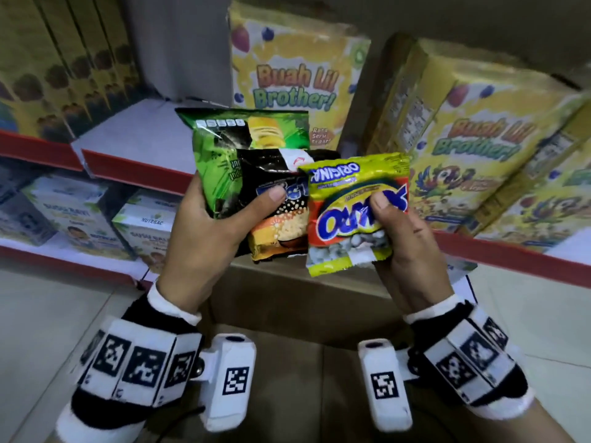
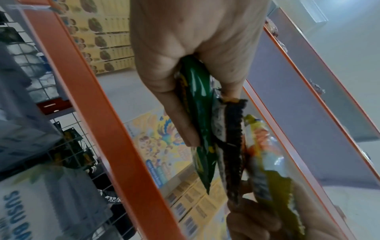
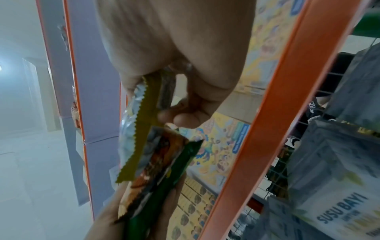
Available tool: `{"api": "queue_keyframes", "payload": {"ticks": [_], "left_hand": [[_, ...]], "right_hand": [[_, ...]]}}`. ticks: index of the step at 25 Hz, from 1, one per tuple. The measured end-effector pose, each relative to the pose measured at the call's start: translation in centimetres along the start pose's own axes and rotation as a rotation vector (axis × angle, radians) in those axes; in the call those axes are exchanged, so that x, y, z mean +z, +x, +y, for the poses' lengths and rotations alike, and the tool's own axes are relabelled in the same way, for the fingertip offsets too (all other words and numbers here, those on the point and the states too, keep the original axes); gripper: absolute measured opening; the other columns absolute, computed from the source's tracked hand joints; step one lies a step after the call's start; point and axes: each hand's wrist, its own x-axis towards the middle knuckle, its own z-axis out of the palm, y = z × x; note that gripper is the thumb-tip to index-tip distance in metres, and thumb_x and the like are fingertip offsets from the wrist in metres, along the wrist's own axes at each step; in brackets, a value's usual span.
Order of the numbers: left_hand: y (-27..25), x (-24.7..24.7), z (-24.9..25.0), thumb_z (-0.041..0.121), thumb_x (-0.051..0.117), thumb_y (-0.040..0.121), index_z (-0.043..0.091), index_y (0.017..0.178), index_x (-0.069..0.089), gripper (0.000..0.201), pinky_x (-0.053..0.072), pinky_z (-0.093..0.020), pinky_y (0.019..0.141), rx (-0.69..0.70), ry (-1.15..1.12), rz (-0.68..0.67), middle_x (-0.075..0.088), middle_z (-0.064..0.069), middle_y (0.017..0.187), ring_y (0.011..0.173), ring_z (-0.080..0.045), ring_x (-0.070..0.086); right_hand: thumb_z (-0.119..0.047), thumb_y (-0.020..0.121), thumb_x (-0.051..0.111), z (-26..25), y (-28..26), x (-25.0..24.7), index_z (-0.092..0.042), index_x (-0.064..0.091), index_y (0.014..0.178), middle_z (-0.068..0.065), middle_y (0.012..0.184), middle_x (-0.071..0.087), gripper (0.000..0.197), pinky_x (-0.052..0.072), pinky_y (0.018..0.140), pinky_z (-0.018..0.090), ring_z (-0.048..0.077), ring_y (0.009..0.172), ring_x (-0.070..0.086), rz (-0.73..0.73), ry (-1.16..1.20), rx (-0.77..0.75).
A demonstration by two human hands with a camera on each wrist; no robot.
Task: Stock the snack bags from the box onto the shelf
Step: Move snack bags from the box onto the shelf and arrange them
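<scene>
Both hands are held up in front of the shelf [image 1: 128,139], a white board with a red front edge. My left hand [image 1: 220,225] grips two bags fanned together: a green snack bag [image 1: 224,145] behind and a black-and-orange snack bag [image 1: 271,177] under the thumb. My right hand [image 1: 403,238] pinches a yellow-and-red snack bag [image 1: 348,199] that overlaps the black one. From the left wrist, the green bag [image 2: 201,129] and black bag [image 2: 232,146] show edge-on. From the right wrist, the yellow bag [image 3: 141,129] shows the same way. The brown cardboard box [image 1: 287,308] sits below the hands.
Yellow cereal boxes [image 1: 294,78] stand at the back of the shelf, and more [image 1: 473,148] lean at the right. Dark yellow boxes [image 1: 64,59] fill the left end. White milk boxes [image 1: 80,212] sit on the lower shelf. Pale floor tiles lie on both sides.
</scene>
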Motion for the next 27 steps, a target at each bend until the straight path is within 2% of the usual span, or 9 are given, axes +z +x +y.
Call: {"api": "queue_keyframes", "payload": {"ticks": [5,8,11,13,15,19,21,23,27], "left_hand": [[1.1,2.0,5.8,0.041,0.08,0.064,0.02,0.116,0.063,0.059,0.055,-0.043,0.086,-0.086,-0.04,0.039,0.072,0.001,0.109,0.101,-0.019,0.068],[1.3,2.8,9.8,0.044,0.079,0.064,0.022,0.117,0.062,0.06,0.056,-0.039,0.082,-0.091,-0.027,0.064,0.072,0.002,0.109,0.101,-0.019,0.069],[1.1,3.8,14.9,0.046,0.078,0.064,0.022,0.116,0.063,0.058,0.057,-0.029,0.075,-0.088,-0.037,0.085,0.072,0.002,0.108,0.099,-0.018,0.069],[0.9,4.9,18.7,0.048,0.078,0.064,0.023,0.114,0.064,0.058,0.057,-0.034,0.077,-0.109,-0.036,0.102,0.072,0.002,0.108,0.099,-0.019,0.069],[0.7,6.1,22.6,0.051,0.079,0.063,0.023,0.113,0.065,0.058,0.055,-0.039,0.08,-0.114,-0.028,0.113,0.073,0.002,0.107,0.099,-0.019,0.069],[1.8,8.8,33.5,0.056,0.078,0.058,0.026,0.109,0.065,0.06,0.057,-0.032,0.071,-0.063,0.006,0.095,0.073,0.003,0.102,0.093,-0.018,0.071],[3.0,10.3,39.3,0.063,0.078,0.053,0.026,0.106,0.065,0.066,0.056,-0.027,0.064,-0.022,0.041,0.089,0.074,0.005,0.098,0.088,-0.015,0.071],[4.3,11.8,43.7,0.064,0.078,0.051,0.026,0.107,0.065,0.069,0.056,-0.021,0.067,0.016,0.059,0.07,0.074,0.008,0.098,0.088,-0.011,0.071],[7.1,15.4,52.0,0.057,0.081,0.053,0.026,0.107,0.065,0.064,0.055,-0.034,0.076,0.073,0.039,0.035,0.074,0.006,0.099,0.092,-0.016,0.071]], "right_hand": [[-0.055,0.069,0.073,-6.0,1.2,2.1,-0.027,0.073,0.09,-0.004,0.089,0.074,0.035,0.054,0.076,0.026,0.013,0.085,0.07,0.076,-0.115,-0.007],[-0.053,0.071,0.073,-10.0,1.3,3.4,-0.026,0.073,0.093,-0.003,0.091,0.074,0.035,0.053,0.075,0.024,0.013,0.087,0.07,0.072,-0.131,0.02],[-0.049,0.074,0.072,-15.6,1.1,5.0,-0.025,0.073,0.091,-0.002,0.089,0.074,0.029,0.054,0.075,0.027,0.015,0.085,0.07,0.078,-0.132,0.02],[-0.047,0.076,0.07,-19.9,0.9,5.9,-0.024,0.072,0.091,0.001,0.09,0.074,0.028,0.055,0.077,0.031,0.02,0.087,0.07,0.081,-0.163,0.017],[-0.04,0.078,0.067,-24.2,0.6,6.7,-0.024,0.072,0.091,0.002,0.089,0.074,0.022,0.055,0.077,0.031,0.022,0.087,0.07,0.085,-0.173,0.003],[-0.036,0.078,0.066,-35.8,0.6,8.8,-0.022,0.071,0.092,0.004,0.089,0.074,0.021,0.055,0.074,0.03,0.023,0.085,0.07,0.101,-0.169,-0.058],[-0.026,0.085,0.068,-41.8,1.0,9.8,-0.018,0.068,0.099,0.004,0.092,0.074,0.016,0.054,0.073,0.025,0.019,0.084,0.07,0.08,-0.134,-0.106],[-0.018,0.083,0.066,-46.4,1.7,10.5,-0.016,0.063,0.105,0.002,0.094,0.072,0.023,0.053,0.072,0.022,0.014,0.085,0.068,0.071,-0.102,-0.159],[-0.022,0.076,0.065,-56.1,2.7,11.0,-0.013,0.057,0.107,0.0,0.092,0.071,0.033,0.052,0.074,0.022,0.013,0.084,0.066,0.06,-0.14,-0.237]]}}
